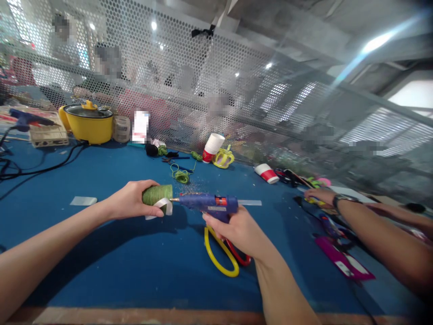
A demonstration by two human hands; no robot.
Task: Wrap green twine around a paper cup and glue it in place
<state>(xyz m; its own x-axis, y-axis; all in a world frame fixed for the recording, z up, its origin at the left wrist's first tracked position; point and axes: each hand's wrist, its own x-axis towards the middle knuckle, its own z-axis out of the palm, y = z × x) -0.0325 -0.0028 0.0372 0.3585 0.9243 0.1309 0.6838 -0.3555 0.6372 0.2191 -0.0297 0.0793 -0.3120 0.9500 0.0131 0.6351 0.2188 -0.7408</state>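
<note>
My left hand [130, 200] holds a paper cup wrapped in green string [158, 195], lying on its side above the blue table [101, 253]. My right hand [238, 230] grips a blue glue gun [208, 202], its nozzle touching the cup's rim where a white strip hangs down. Under my right hand lie scissors with yellow and red handles [219, 259].
A yellow pot [88, 122] and a second glue gun [25, 119] stand at the back left, with black cables nearby. Loose green string [181, 175], paper cups [213, 146] and a mesh screen lie behind. A co-worker's arm with a watch [341, 198] reaches in from the right.
</note>
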